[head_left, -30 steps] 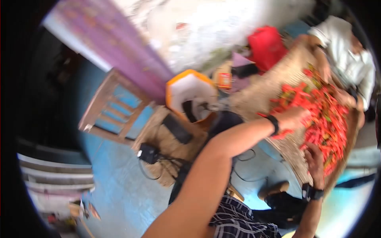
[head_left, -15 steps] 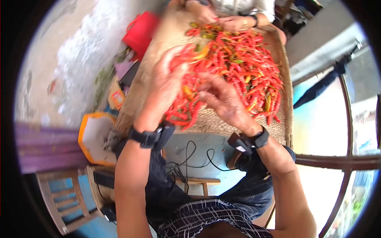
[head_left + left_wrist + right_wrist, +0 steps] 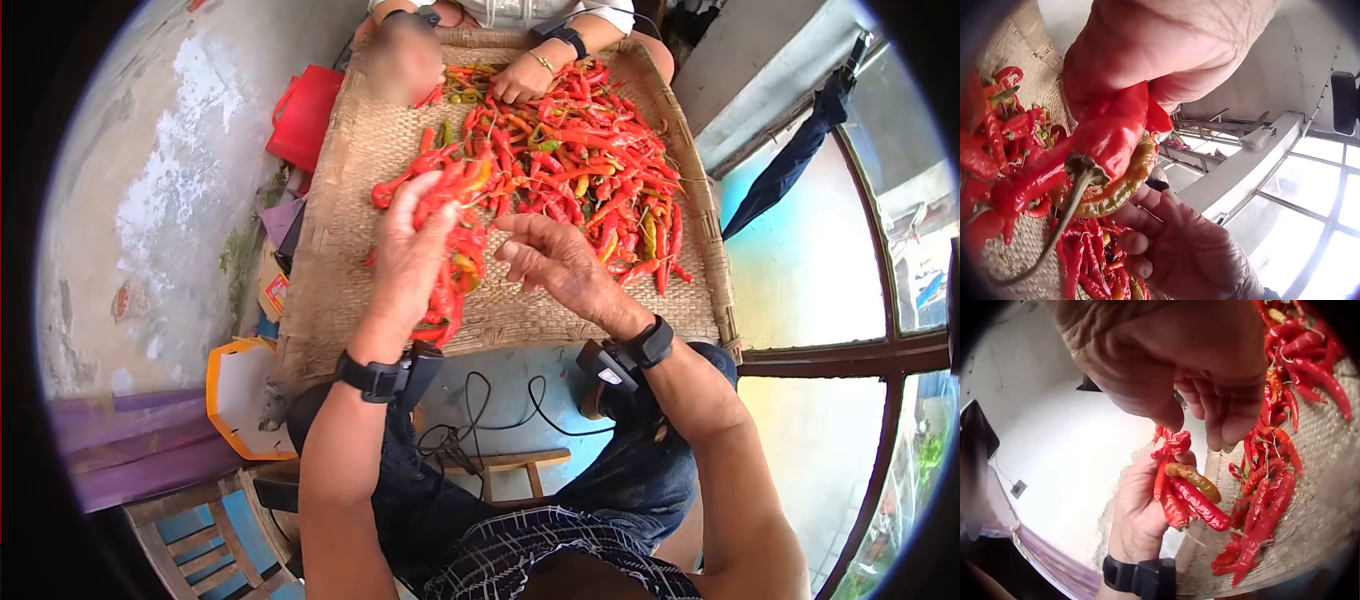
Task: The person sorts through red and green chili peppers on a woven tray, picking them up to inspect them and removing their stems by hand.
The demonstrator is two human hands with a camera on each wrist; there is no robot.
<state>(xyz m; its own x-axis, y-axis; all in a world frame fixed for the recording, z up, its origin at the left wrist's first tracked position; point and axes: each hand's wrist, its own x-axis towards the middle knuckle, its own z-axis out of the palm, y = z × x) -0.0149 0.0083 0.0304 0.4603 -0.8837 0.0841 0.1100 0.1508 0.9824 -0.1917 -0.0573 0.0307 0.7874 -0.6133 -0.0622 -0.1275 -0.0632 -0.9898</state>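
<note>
My left hand (image 3: 410,265) holds a small bunch of chili peppers (image 3: 1204,503) over the woven tray (image 3: 335,225). Most of the bunch is red, with one yellow-green pepper among them. A red pepper (image 3: 1113,137) with a long curved stem hangs closest in the left wrist view. Just right of the bunch is my right hand (image 3: 565,265), its fingers loosely bent and apart from the thumb, nothing visible between them. Beneath and beyond both hands spreads a pile of red chili peppers (image 3: 600,150). A smaller heap (image 3: 445,310) lies under my left hand.
Across the tray, another person's hand (image 3: 525,78) rests at the peppers. A red bag (image 3: 305,118) and an orange-rimmed bin (image 3: 235,400) stand left of the tray. Black cables (image 3: 470,420) lie on the floor near a wooden stool (image 3: 525,460). Windows line the right side.
The head view has swung round to face the tray. My left hand has come up from the pile with peppers, and my right hand has moved in beside it. The other person's hands have separated.
</note>
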